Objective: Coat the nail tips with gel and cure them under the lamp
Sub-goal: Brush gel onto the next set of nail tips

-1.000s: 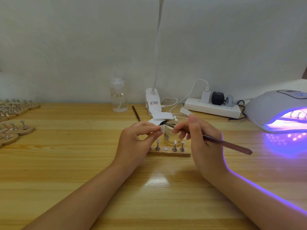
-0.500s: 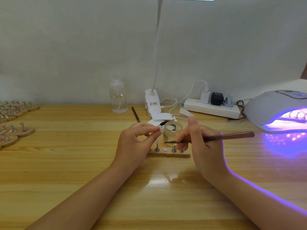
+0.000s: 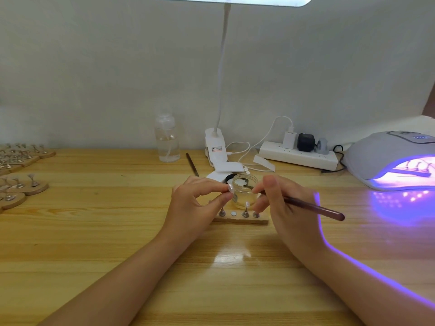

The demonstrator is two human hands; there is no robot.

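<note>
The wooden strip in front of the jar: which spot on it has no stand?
On the wooden strip, the second spot from the left shows only a flat white disc; the other spots carry upright metal stands.

The small clear glass jar sits on the wooden table. Behind it lies the white power strip. Right of it sits the grey domed nail lamp. In front lies the small wooden nail-tip stand.

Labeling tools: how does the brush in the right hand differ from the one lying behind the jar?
The held brush is gripped by the right hand, tip in the glass jar; the spare brush lies untouched on the table. The held one looks reddish-brown and angles right; the spare looks darker and points away. Both are slim sticks.
</note>
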